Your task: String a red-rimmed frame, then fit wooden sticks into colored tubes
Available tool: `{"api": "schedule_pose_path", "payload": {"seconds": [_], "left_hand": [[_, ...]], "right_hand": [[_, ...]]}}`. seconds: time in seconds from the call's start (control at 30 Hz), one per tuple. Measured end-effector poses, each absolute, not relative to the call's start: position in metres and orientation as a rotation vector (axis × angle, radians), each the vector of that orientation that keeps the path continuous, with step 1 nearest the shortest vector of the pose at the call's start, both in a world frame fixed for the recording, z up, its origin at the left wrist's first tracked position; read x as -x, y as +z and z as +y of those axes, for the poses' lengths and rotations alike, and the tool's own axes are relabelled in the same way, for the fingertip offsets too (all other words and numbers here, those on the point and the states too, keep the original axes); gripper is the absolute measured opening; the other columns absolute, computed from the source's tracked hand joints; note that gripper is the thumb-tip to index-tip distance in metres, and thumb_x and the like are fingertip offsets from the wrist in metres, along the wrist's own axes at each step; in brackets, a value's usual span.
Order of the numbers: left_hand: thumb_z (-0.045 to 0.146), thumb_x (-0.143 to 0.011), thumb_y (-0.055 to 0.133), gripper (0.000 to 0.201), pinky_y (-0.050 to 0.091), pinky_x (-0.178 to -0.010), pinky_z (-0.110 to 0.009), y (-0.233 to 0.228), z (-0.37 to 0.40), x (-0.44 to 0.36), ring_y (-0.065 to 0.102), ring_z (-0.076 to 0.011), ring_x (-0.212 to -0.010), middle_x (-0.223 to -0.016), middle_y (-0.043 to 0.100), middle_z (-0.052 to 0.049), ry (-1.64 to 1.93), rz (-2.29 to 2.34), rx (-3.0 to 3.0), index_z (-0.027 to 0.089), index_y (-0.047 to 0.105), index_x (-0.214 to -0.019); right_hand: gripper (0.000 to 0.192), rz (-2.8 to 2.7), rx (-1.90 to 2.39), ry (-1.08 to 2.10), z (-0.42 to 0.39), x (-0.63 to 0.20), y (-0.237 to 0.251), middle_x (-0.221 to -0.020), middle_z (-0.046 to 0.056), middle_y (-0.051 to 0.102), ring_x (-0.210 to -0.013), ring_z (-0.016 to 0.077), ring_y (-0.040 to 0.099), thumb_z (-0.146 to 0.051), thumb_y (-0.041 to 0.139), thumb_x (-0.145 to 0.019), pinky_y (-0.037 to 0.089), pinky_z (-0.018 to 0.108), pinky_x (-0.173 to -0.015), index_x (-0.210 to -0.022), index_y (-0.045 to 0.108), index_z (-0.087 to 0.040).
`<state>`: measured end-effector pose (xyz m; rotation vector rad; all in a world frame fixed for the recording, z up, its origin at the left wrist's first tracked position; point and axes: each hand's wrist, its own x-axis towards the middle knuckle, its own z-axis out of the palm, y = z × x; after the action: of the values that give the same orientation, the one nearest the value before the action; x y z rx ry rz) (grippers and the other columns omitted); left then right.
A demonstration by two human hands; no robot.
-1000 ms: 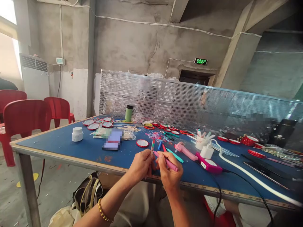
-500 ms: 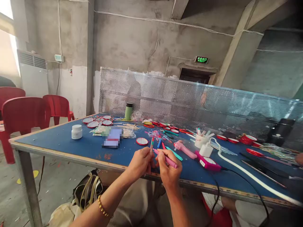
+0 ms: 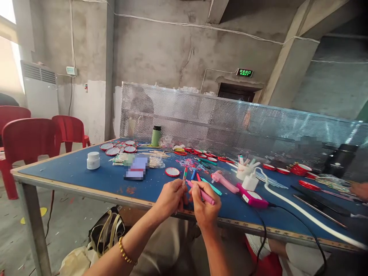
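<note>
My left hand (image 3: 171, 194) is closed around a thin pale stick (image 3: 184, 174) with red and green bands near its top. In my right hand (image 3: 205, 199) I grip a pink marker (image 3: 204, 192), its front end close to the stick. Just beyond my hands lie a blue marker (image 3: 193, 174), a red marker (image 3: 198, 176) and a teal marker (image 3: 212, 186). A round red-rimmed disc (image 3: 172, 172) lies flat to the left of them. Behind is a pile of small pink and blue bits (image 3: 188, 164).
A pink glue gun (image 3: 225, 182) and a magenta box with a black cord (image 3: 253, 197) lie to the right. A white jar (image 3: 93, 161) and a phone (image 3: 137, 168) are at left. A perforated metal screen (image 3: 184, 115) backs the table. Another person's hand (image 3: 359, 190) shows at far right.
My hands, the stick and the pink marker look nearly still. At far right, the other person's hand has come further into view.
</note>
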<state>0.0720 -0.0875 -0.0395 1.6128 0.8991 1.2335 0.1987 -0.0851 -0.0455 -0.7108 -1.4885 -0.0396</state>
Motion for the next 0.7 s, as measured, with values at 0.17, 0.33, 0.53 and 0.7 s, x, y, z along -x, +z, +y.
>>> {"api": "schedule_pose_path", "payload": {"seconds": [0.17,0.33,0.53,0.7], "left_hand": [[0.045,-0.09,0.042,0.03,0.031,-0.032,-0.018,-0.0414,-0.0858,-0.0726,0.049,-0.0085,-0.034,-0.059,0.059,0.002,1.224,0.892,-1.609,0.02,0.047,-0.074],[0.046,-0.091,0.042,0.031,0.031,-0.031,-0.018,-0.0455,-0.0812,-0.0726,0.05,-0.0089,-0.034,-0.059,0.059,0.002,1.239,0.882,-1.617,0.02,0.048,-0.075],[0.046,-0.09,0.042,0.03,0.03,-0.03,-0.018,-0.0442,-0.0803,-0.0726,0.05,-0.0091,-0.034,-0.059,0.059,0.002,1.235,0.888,-1.607,0.02,0.048,-0.075],[0.047,-0.09,0.042,0.03,0.03,-0.031,-0.018,-0.0412,-0.0836,-0.0718,0.049,-0.0093,-0.034,-0.058,0.058,0.002,1.231,0.895,-1.603,0.02,0.048,-0.076]], "right_hand": [[0.02,-1.498,0.725,-0.05,-0.0853,-0.2004,-0.047,-0.065,0.001,0.069,-0.053,0.0131,0.064,-0.027,0.055,-0.093,0.049,0.022,-0.05,-0.079,0.066,-0.017],[0.019,-1.482,0.708,-0.075,-0.084,-0.2009,-0.0487,-0.066,0.002,0.069,-0.055,0.0133,0.065,-0.025,0.054,-0.093,0.05,0.022,-0.052,-0.081,0.066,-0.017],[0.018,-1.499,0.699,-0.071,-0.0832,-0.2007,-0.0482,-0.068,0.002,0.07,-0.056,0.0133,0.065,-0.024,0.055,-0.093,0.051,0.022,-0.052,-0.082,0.067,-0.016],[0.019,-1.487,0.711,-0.062,-0.0827,-0.2016,-0.051,-0.069,0.002,0.071,-0.055,0.0132,0.065,-0.025,0.055,-0.093,0.051,0.022,-0.052,-0.081,0.066,-0.017]]}}
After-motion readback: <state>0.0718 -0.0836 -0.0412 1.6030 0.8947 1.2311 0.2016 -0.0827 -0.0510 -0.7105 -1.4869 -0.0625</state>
